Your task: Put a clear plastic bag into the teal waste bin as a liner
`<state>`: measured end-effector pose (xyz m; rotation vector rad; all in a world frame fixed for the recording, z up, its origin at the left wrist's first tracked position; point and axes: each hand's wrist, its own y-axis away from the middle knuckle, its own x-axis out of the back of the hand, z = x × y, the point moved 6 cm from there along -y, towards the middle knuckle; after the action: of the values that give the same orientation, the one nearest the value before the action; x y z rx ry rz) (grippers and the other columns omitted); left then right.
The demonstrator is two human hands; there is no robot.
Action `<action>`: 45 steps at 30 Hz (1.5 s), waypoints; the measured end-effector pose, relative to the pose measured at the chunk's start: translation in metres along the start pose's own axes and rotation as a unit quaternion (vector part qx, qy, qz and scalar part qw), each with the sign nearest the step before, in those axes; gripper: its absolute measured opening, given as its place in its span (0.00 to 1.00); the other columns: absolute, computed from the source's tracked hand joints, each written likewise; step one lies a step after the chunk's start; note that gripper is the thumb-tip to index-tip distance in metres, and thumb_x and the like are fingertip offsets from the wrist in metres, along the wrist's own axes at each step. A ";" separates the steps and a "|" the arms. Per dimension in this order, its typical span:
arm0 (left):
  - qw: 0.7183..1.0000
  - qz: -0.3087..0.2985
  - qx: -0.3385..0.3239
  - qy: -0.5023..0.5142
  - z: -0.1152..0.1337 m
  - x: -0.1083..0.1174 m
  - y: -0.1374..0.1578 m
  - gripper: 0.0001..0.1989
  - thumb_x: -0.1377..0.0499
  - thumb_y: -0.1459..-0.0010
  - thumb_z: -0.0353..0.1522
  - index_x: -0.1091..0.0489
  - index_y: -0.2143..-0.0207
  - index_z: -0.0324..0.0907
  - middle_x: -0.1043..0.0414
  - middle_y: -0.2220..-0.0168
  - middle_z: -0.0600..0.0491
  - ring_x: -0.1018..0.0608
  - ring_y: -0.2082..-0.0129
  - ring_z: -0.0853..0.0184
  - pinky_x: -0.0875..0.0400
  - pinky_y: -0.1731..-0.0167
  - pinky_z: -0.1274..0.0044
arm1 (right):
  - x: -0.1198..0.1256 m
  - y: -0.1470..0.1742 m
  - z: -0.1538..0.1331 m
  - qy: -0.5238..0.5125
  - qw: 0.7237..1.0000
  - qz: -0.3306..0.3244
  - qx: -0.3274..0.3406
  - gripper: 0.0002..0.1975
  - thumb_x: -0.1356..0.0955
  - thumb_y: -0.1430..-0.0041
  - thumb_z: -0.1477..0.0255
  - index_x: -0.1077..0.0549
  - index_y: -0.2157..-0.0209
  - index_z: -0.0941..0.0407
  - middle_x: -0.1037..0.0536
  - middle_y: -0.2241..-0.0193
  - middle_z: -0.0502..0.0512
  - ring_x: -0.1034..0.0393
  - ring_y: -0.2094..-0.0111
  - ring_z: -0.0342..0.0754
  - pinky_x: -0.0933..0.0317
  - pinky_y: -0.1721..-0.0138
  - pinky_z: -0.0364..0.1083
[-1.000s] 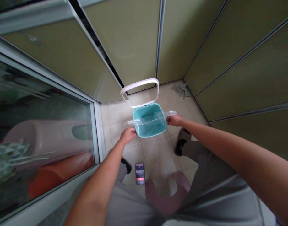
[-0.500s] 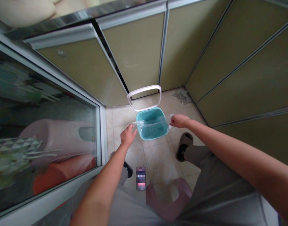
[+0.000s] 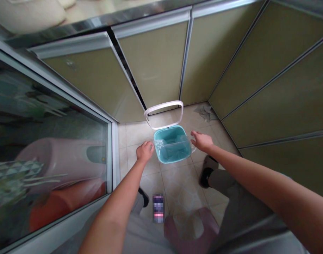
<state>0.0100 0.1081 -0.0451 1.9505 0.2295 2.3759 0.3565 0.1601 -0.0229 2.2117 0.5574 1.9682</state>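
A teal trash bin stands on the floor, its white frame lid raised at the back. Across the opening lies a clear plastic bag, partly sunk inside. At the bin's left side my left hand is closed, fingers curled on the bag's left edge. My right hand is beside the right rim, thumb and fingers around the bag's thin right edge. How firmly it grips there is hard to see.
Cabinet doors rise behind the bin, with more panels along the right. A grey cloth lies in the corner. At the left is a sliding glass door. A blurred-out item and a pink object are near my legs.
The bag sits lower across the bin and its right edge has dropped over the rim. My right hand's fingers have loosened slightly; my left hand's fingers have drawn together. The view has tilted slightly.
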 end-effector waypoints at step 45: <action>0.781 -0.135 0.237 0.561 -0.031 -0.099 -0.103 0.11 0.42 0.49 0.41 0.36 0.68 0.45 0.33 0.74 0.57 0.30 0.77 0.70 0.38 0.75 0.80 | -0.086 -0.140 0.013 -0.496 0.856 -0.053 -0.139 0.06 0.32 0.39 0.70 0.28 0.68 0.58 0.30 0.80 0.48 0.37 0.79 0.41 0.43 0.77 0.38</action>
<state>-0.0057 0.1938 -0.1631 0.1917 1.1232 3.0648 0.3361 0.2605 -0.1516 2.4934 0.1994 0.5803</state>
